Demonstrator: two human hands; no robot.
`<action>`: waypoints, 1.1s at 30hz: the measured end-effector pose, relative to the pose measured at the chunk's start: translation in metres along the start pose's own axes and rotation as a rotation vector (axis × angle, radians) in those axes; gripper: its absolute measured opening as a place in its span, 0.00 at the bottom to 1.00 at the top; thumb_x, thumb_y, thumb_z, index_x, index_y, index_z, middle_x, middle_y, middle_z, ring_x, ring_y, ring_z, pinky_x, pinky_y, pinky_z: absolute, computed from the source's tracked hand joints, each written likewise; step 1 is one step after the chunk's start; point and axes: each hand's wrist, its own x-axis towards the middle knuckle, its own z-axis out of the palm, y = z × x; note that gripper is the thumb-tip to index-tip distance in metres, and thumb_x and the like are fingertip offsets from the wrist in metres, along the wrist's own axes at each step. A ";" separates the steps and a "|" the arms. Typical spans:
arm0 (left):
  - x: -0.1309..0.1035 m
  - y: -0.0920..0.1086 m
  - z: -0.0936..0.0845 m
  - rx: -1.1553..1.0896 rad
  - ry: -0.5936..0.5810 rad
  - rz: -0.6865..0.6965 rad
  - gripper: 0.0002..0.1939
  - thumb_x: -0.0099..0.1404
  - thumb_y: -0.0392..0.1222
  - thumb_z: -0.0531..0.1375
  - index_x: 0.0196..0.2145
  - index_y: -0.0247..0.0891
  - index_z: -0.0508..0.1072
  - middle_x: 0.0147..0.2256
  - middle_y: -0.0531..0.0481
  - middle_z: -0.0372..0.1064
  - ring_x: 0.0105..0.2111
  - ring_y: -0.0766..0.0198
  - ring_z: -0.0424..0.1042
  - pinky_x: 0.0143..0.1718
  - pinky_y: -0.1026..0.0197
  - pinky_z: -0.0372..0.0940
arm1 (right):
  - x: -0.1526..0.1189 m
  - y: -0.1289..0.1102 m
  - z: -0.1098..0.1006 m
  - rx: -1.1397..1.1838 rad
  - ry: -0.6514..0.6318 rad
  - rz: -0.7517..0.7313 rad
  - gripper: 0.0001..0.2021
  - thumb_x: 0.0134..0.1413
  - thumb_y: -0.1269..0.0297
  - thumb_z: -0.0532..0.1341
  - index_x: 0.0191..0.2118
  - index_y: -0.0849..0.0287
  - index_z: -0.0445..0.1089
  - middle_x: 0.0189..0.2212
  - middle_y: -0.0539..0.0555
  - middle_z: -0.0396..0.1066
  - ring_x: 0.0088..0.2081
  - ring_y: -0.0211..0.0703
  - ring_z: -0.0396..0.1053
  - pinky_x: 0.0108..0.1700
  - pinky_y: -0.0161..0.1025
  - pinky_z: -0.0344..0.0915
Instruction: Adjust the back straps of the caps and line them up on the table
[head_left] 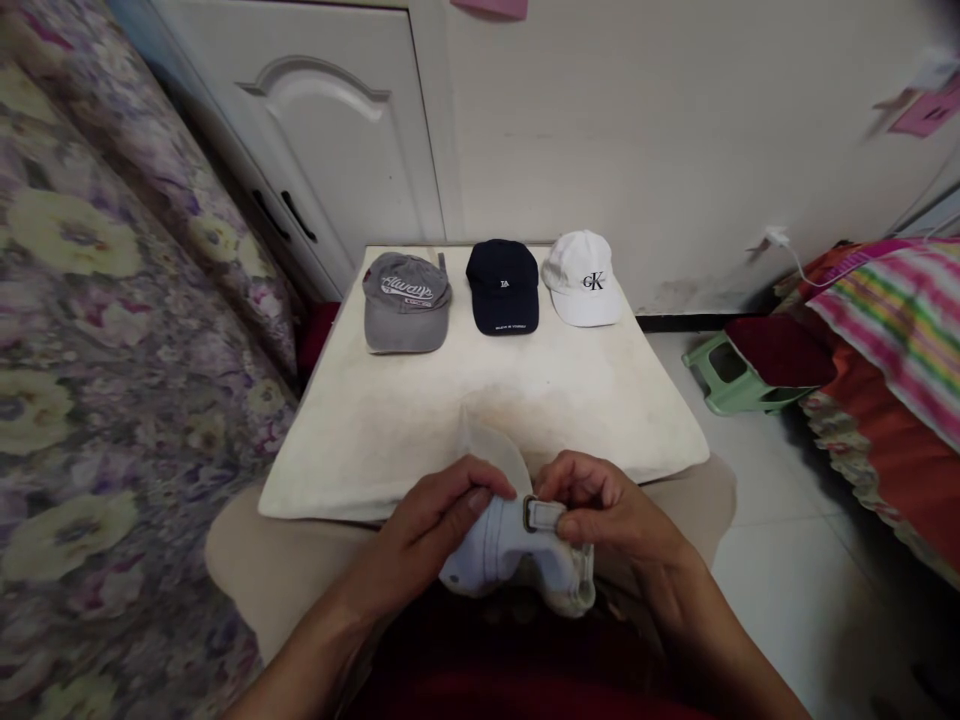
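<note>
A pale baseball cap (491, 545) is held over my lap at the table's near edge, its back strap side toward me. My left hand (446, 515) pinches the cap's edge beside the metal buckle (528, 513). Between the thumb and fingers of my right hand (607, 505) is the cap's strap (546, 515), which runs from the buckle. The brim (491, 445) points away toward the table. On the far side of the table lie a grey cap (409, 305), a navy cap (502, 287) and a white cap (583, 280) in a row, brims facing me.
The cream-covered table (360, 420) stands against the wall and a white cabinet door (322, 120). A floral curtain (112, 400) hangs at left. At right are a green stool (724, 375) with a dark red top and a bed with a striped cover (900, 310).
</note>
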 end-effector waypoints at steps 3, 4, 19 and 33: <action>0.001 0.001 0.004 0.065 -0.019 0.016 0.08 0.71 0.48 0.57 0.45 0.47 0.71 0.37 0.55 0.69 0.35 0.63 0.66 0.37 0.61 0.59 | 0.001 0.000 0.001 -0.024 0.026 0.013 0.13 0.46 0.63 0.74 0.37 0.57 0.73 0.31 0.47 0.71 0.28 0.32 0.64 0.28 0.29 0.60; 0.001 0.001 0.006 0.099 -0.035 0.027 0.10 0.68 0.49 0.61 0.45 0.47 0.71 0.37 0.56 0.68 0.36 0.63 0.66 0.37 0.61 0.59 | 0.002 0.000 0.001 -0.038 0.028 0.025 0.14 0.46 0.63 0.74 0.37 0.57 0.72 0.30 0.47 0.70 0.27 0.32 0.63 0.28 0.29 0.60; -0.001 0.000 0.017 0.281 -0.018 0.005 0.15 0.64 0.47 0.66 0.47 0.46 0.70 0.40 0.52 0.68 0.39 0.59 0.68 0.40 0.57 0.60 | 0.000 -0.005 0.017 -0.253 0.111 -0.007 0.13 0.53 0.56 0.69 0.30 0.58 0.68 0.30 0.50 0.67 0.28 0.35 0.58 0.27 0.33 0.55; -0.001 -0.004 0.020 0.401 -0.017 0.034 0.12 0.66 0.43 0.63 0.47 0.46 0.69 0.40 0.52 0.68 0.40 0.58 0.69 0.41 0.56 0.61 | -0.002 -0.020 0.027 -0.545 0.177 -0.002 0.08 0.51 0.70 0.63 0.26 0.57 0.62 0.33 0.51 0.71 0.30 0.36 0.62 0.31 0.34 0.58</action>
